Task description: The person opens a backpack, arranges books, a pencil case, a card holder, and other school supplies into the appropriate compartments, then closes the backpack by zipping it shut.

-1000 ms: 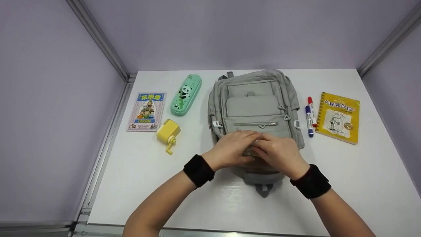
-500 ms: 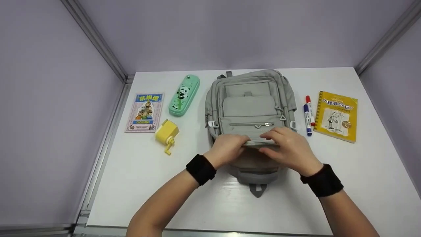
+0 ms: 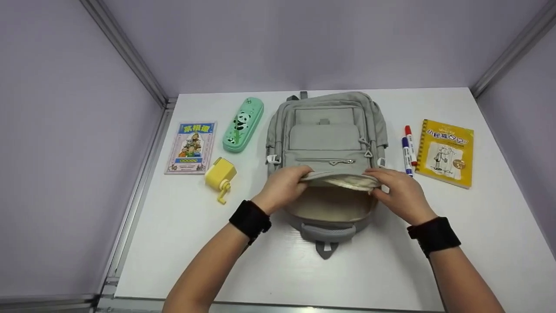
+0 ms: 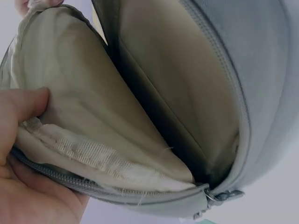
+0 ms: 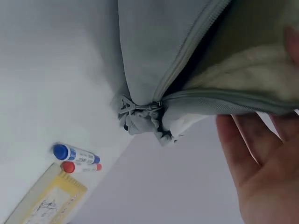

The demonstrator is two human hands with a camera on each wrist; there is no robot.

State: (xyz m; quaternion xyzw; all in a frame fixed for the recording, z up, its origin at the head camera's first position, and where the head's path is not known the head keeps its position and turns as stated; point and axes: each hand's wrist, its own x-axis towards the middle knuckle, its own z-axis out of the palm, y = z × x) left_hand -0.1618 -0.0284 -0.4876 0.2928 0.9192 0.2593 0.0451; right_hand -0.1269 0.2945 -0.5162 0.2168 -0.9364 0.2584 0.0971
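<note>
A grey backpack [image 3: 325, 137] lies on its back with its top toward me, its main compartment unzipped and gaping. My left hand [image 3: 284, 184] pinches the left part of the front flap's edge, thumb inside and fingers outside, as the left wrist view shows. On the right part of the same edge, my right hand [image 3: 402, 191] grips the fabric between thumb and fingers. The pale lining [image 4: 79, 93] shows between the hands, and a zipper pull [image 4: 224, 196] sits at the corner of the opening. The deepest part of the compartment is in shadow.
Left of the backpack lie a pink-bordered booklet [image 3: 191, 148], a green panda pencil case [image 3: 243, 125] and a yellow crank pencil sharpener [image 3: 220, 176]. To its right are a blue marker [image 3: 407, 154], a red marker [image 3: 411, 141] and a yellow spiral notebook [image 3: 447, 152]. Walls enclose the white table [image 3: 278, 278].
Both hands have moved apart from the middle of the flap's edge, and the flap has been lifted. The compartment now gapes wide with its lining showing.
</note>
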